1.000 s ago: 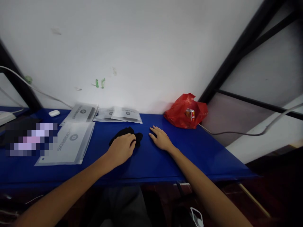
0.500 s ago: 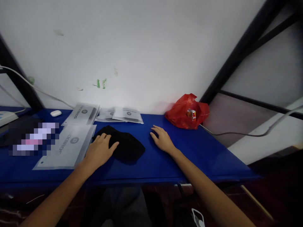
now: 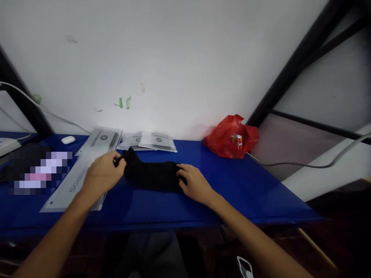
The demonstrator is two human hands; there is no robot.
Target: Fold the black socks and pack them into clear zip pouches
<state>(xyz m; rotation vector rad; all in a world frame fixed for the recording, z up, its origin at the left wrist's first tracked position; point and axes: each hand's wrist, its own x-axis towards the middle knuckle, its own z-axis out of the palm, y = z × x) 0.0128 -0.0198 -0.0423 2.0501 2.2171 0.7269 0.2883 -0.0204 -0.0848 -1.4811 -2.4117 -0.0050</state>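
Note:
A black cloth (image 3: 153,176) stretches sideways over the blue table (image 3: 232,193), between my two hands. My left hand (image 3: 106,172) pinches its left end, which is bunched up and slightly raised. The right end is gripped by my right hand (image 3: 193,182), with the fingers curled onto the fabric. Beneath and beside my left hand lies a translucent zip bag (image 3: 66,189) with dark lettering, partly covered by the hand and wrist.
More translucent bags (image 3: 101,139) (image 3: 159,141) lie along the wall. At the back right sits a red plastic bag (image 3: 220,139) with a crumpled wrapper (image 3: 237,140). A white case (image 3: 68,139), a blurred-out item (image 3: 43,170) and a white device (image 3: 8,145) are at the left.
My left hand has moved left, pulling up the cloth's left end. My right hand, earlier off the cloth, has come down onto its right end. The cloth is now longer and straighter.

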